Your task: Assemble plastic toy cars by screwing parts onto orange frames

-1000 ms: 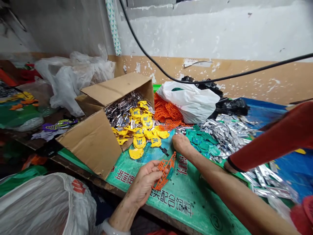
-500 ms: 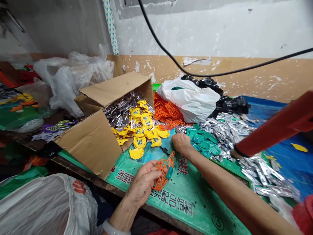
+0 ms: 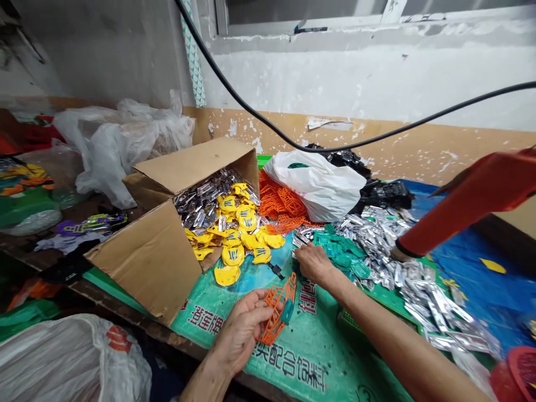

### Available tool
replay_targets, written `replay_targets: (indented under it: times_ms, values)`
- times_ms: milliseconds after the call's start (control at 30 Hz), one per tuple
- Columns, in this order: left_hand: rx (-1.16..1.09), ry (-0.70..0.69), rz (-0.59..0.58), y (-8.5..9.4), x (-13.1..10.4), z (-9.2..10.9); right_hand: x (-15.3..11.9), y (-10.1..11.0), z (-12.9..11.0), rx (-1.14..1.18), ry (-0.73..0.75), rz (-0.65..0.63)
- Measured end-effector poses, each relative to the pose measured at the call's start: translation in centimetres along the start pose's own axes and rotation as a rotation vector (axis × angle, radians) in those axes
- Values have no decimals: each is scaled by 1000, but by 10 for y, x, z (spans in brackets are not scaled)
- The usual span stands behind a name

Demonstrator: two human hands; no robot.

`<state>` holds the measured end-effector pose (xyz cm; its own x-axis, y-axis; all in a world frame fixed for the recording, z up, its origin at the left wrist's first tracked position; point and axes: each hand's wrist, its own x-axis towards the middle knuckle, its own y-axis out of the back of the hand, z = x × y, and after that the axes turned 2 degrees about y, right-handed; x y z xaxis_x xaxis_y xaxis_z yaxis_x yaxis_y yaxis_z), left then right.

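Observation:
My left hand (image 3: pixel 247 324) pinches an orange plastic lattice piece (image 3: pixel 274 315), low over the front of the green printed sheet (image 3: pixel 234 304). A small teal-green part (image 3: pixel 287 311) sits against the lattice. Farther forward, my right hand (image 3: pixel 312 261) has its fingers curled down at small silvery pieces (image 3: pixel 300 237); whatever they grip is hidden. Right beside that hand lies a heap of flat green plastic pieces (image 3: pixel 341 248). A small black piece (image 3: pixel 276 271) rests on the sheet between the hands and the yellow pieces (image 3: pixel 232 255).
A cardboard box (image 3: pixel 146 259) lies on its side, spilling yellow and silvery pieces. Behind are orange lattices (image 3: pixel 280 201) and a white bag (image 3: pixel 316 184). Silvery strips (image 3: pixel 412 279) spread rightward, where another person's red sleeve (image 3: pixel 460 206) reaches in. A black cable (image 3: pixel 251 114) hangs across.
My right hand has shifted slightly over the silvery pieces beside the green heap. My left hand still holds the orange lattice piece. The camera view has tilted up, showing more window.

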<state>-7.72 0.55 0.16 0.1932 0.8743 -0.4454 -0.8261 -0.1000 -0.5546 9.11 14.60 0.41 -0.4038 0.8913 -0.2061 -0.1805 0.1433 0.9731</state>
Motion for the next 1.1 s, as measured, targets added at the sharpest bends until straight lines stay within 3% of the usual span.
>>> replay_targets:
  times_ms: [367, 567, 733, 900, 1000, 1100]
  values:
    - [27, -12, 22, -1, 0, 4, -3, -8, 4, 11, 90, 5]
    - [46, -32, 13, 0, -1, 3, -3, -6, 0, 90, 59, 56]
    - [129, -64, 38, 2, -1, 2, -40, 18, 9, 289, 129, 130]
    - [369, -143, -40, -4, -2, 4, -90, 36, -3, 728, 542, -11]
    - [564, -227, -93, -9, -7, 5, -100, 33, -14, 898, 498, 22]
    - [716, -255, -155, -12, -13, 5, -104, 25, -18, 889, 449, 183]
